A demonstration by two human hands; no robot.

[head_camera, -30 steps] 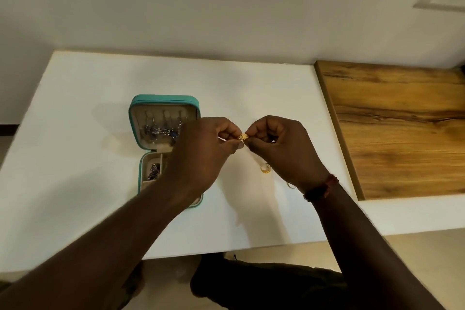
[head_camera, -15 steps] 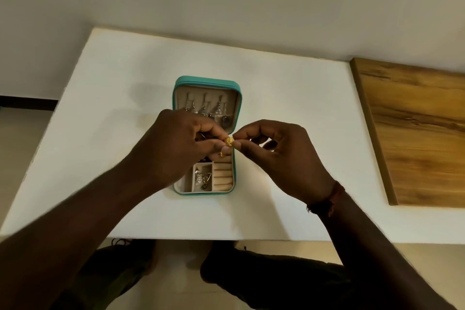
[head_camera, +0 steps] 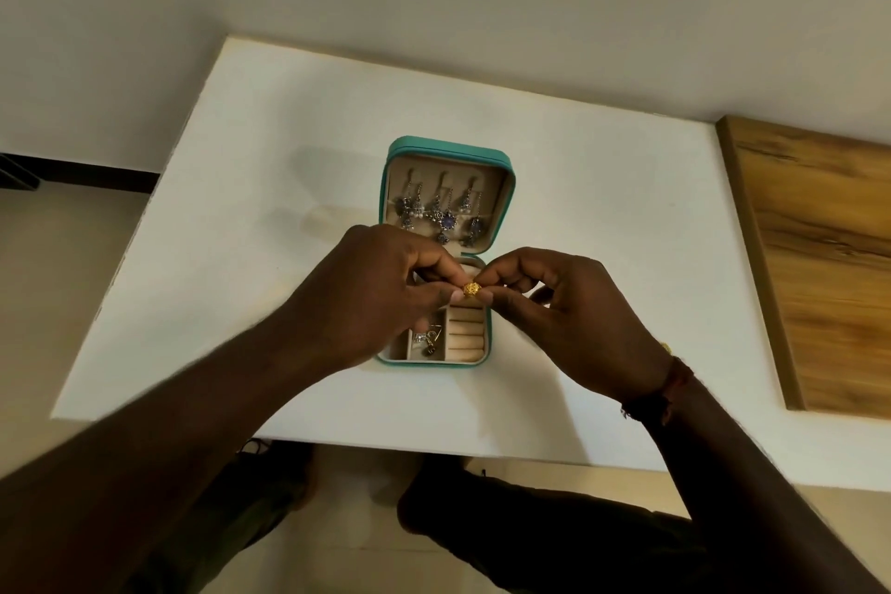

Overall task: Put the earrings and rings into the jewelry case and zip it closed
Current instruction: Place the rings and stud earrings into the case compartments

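Pinching a gold earring between my left grip and right grip, above the open jewelry case on the bench.

Head view, down onto jewelry case

Bare forearms, reddish-brown thread band on right wrist, dark olive trousers
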